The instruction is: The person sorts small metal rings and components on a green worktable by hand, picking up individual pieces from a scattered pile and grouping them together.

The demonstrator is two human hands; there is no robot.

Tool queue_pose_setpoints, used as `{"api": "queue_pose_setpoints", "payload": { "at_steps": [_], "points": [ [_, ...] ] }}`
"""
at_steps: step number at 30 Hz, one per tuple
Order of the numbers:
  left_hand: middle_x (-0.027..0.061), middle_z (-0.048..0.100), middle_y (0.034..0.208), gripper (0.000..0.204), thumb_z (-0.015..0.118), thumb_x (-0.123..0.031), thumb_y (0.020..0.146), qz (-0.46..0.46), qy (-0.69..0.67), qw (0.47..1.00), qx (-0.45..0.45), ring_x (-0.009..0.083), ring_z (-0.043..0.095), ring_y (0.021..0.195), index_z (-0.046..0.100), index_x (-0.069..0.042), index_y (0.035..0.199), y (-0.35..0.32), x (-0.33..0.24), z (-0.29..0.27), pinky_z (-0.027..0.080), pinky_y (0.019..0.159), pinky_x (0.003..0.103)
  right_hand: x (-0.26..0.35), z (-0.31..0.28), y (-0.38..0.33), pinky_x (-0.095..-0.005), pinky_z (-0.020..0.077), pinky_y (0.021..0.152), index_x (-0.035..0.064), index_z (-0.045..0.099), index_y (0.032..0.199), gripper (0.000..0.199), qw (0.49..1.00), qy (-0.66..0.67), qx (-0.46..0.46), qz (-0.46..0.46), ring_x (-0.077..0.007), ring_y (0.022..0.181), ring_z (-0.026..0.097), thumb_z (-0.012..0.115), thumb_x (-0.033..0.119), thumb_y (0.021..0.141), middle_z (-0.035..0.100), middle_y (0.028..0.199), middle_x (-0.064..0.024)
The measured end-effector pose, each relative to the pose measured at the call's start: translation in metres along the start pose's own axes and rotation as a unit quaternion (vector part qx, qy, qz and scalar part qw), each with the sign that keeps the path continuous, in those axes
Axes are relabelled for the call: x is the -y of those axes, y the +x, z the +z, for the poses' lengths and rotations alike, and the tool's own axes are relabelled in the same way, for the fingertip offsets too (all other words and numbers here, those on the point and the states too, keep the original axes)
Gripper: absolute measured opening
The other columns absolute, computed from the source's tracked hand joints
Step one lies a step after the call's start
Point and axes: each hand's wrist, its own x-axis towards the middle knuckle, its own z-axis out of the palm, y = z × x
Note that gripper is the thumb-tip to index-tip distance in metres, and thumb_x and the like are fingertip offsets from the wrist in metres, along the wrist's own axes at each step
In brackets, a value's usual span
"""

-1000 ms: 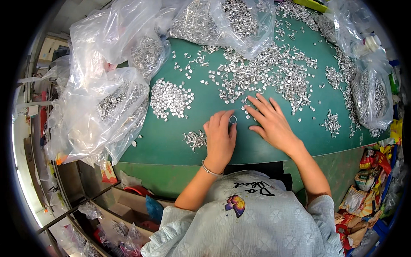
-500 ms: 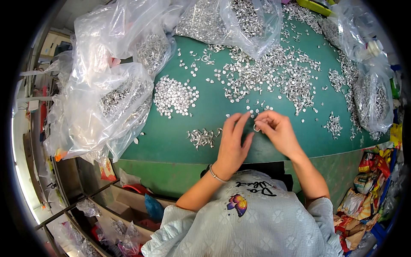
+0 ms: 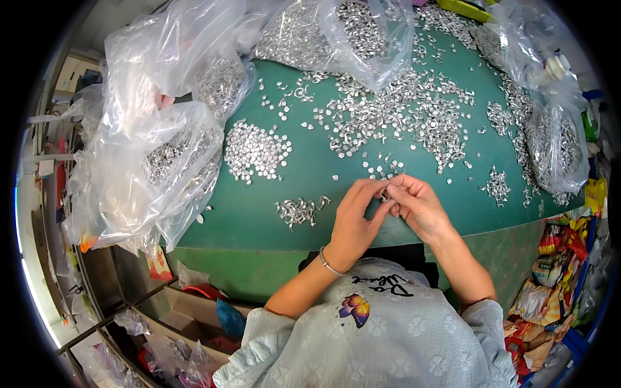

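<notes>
Your two hands have just come together over the near part of the green desk (image 3: pixel 249 200): half a second ago your right hand (image 3: pixel 422 210) had the small silver ring-like piece (image 3: pixel 384 194) to itself, with your left hand (image 3: pixel 352 220) beside it, fingers parted. Now your left fingertips have moved in to meet the right ones, so the work has gone from one-handed carrying to two-handed handling. Your right grip is pinched on the silver ring-like piece, which sits between the two hands, in front of your body. Your left grip bends round its other side, but the fingers overlap and the part is tiny, so I can't fairly tell whether that side is clamped on it or merely steadying it. Just beyond your fingertips lie a few loose flower-shaped pieces (image 3: pixel 380 171), near enough to reach with little movement. The small heap of curved pieces (image 3: pixel 295 212) lies to the left of your left hand, the pile of flower-shaped pieces (image 3: pixel 257 152) farther out beyond it, and the wide scatter of silver parts (image 3: pixel 414 110) spreads ahead of both hands.
</notes>
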Motion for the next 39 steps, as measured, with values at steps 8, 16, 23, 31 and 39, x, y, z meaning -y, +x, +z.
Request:
{"api": "queue_pose_setpoints", "payload": {
  "at_steps": [8, 16, 23, 31, 39],
  "points": [
    [0.0212, 0.040, 0.137, 0.055, 0.069, -0.003, 0.081, 0.002, 0.253, 0.967, 0.015, 0.0411, 0.040, 0.126, 0.047, -0.002, 0.131, 0.012, 0.017, -0.011, 0.036, 0.104, 0.047, 0.053, -0.058, 0.000, -0.0189, 0.0412, 0.058, 0.0056, 0.066, 0.090, 0.005, 0.907, -0.315, -0.201, -0.196, -0.0031, 0.064, 0.052, 0.068, 0.010, 0.088, 0.060, 0.074, 0.0046],
    [0.0347, 0.019, 0.147, 0.053, 0.057, -0.001, 0.088, -0.019, 0.304, 0.951, 0.042, 0.0545, 0.022, 0.135, 0.037, 0.007, 0.137, 0.036, 0.046, 0.009, 0.024, 0.110, 0.057, 0.099, -0.134, 0.033, -0.0227, 0.0444, 0.060, -0.0025, 0.062, 0.090, 0.008, 0.805, -0.468, -0.220, -0.289, -0.0057, 0.066, 0.053, 0.067, 0.001, 0.085, 0.061, 0.074, -0.0015],
    [0.0337, 0.017, 0.148, 0.061, 0.048, 0.015, 0.075, 0.054, 0.218, 0.974, 0.035, 0.0542, 0.019, 0.137, 0.039, 0.008, 0.135, 0.059, 0.038, 0.057, 0.022, 0.113, 0.055, 0.097, -0.088, 0.038, -0.0390, 0.0445, 0.089, 0.0006, 0.063, 0.102, 0.025, 0.621, -0.652, -0.229, -0.369, -0.0335, 0.103, 0.057, 0.069, 0.014, 0.082, 0.062, 0.107, -0.0159],
    [0.0249, 0.034, 0.144, 0.051, 0.048, 0.011, 0.083, 0.062, 0.199, 0.978, -0.020, 0.0462, 0.031, 0.135, 0.048, -0.003, 0.133, 0.070, 0.038, 0.020, 0.026, 0.112, 0.049, 0.039, -0.059, 0.024, -0.0534, 0.0277, 0.107, 0.0052, 0.054, 0.124, 0.048, 0.507, -0.791, -0.104, -0.325, -0.0358, 0.133, 0.037, 0.070, 0.020, 0.081, 0.046, 0.135, -0.0141],
    [0.0186, 0.046, 0.135, 0.045, 0.054, 0.006, 0.082, 0.023, 0.327, 0.944, 0.048, 0.0456, 0.034, 0.130, 0.054, -0.004, 0.127, 0.100, 0.058, 0.019, 0.029, 0.109, 0.051, 0.018, -0.028, 0.043, -0.0543, 0.0291, 0.106, 0.0063, 0.061, 0.108, 0.029, 0.539, -0.745, -0.082, -0.385, -0.0308, 0.125, 0.044, 0.068, 0.017, 0.082, 0.052, 0.127, -0.0102]
  ]
}}
